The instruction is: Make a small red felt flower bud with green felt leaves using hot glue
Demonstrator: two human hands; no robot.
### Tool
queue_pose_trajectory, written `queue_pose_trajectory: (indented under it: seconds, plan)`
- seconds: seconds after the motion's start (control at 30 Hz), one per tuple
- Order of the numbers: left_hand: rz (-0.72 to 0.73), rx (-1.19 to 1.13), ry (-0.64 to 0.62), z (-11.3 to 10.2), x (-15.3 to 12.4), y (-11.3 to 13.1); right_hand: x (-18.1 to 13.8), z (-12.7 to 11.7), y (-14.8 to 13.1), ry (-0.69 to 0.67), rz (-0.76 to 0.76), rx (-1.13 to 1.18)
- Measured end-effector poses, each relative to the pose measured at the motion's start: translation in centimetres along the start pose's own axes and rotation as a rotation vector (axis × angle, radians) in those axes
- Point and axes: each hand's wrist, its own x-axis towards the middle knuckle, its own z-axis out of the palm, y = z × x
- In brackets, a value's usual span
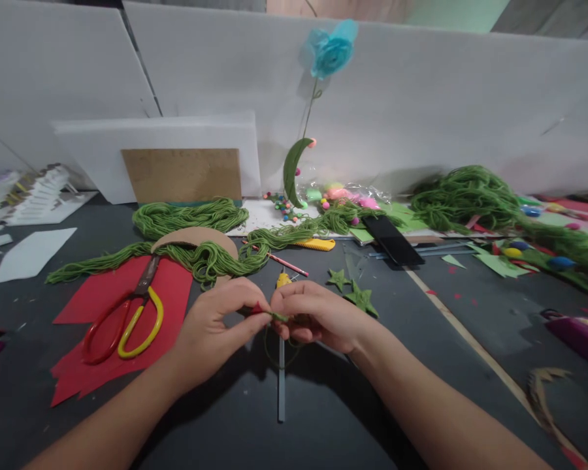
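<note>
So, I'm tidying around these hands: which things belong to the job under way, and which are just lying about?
Likely in the job:
small red piece in the left hand
green piece between it and the right hand
green yarn
red sheets

Apparently just lying about:
pencil
phone-like black slab
brown board

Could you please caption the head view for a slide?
Left hand and right hand hold a red-and-green piece, scissors and green stars nearby.

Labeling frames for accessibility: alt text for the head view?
Left hand pinches a small red-and-green piece, right hand closed at its green end, above a dark tabletop. Scissors lie on red paper at left; green yarn and a blue flower are beyond.
</note>
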Motion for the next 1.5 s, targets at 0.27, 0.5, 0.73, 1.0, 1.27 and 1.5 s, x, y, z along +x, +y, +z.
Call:
queue_pose_trajectory:
  seconds: [0.27,0.5,0.73,1.0,1.27,1.5]
  plan:
    - [-0.389,-0.56,0.252,0.7,0.0,-0.5,0.2,0.8,0.1,0.097,-0.083,-0.093]
    - [-0.516,-0.88,0.633,-1.9,1.5,-1.6,0.6,-0.8,-0.1,0.657,-0.338,-0.321]
    - [-0.565,-0.789,0.433,-1.2,1.4,-1.8,0.4,-0.7,-0.2,0.802,-0.701,-0.662]
    - [-0.561,-0.632,0.071,0.9,0.2,0.1,0.1,2.0,0.3,0.24,-0.289,-0.11]
    - [-0.534,-0.801,-0.07,-0.2,-0.1,0.2,-0.5,1.0,-0.6,0.122,-0.269,-0.216]
    - [-0.484,-0.93,-0.052,-0.2,0.2,0.1,-0.6,0.5,-0.2,0.132,-0.362,-0.17]
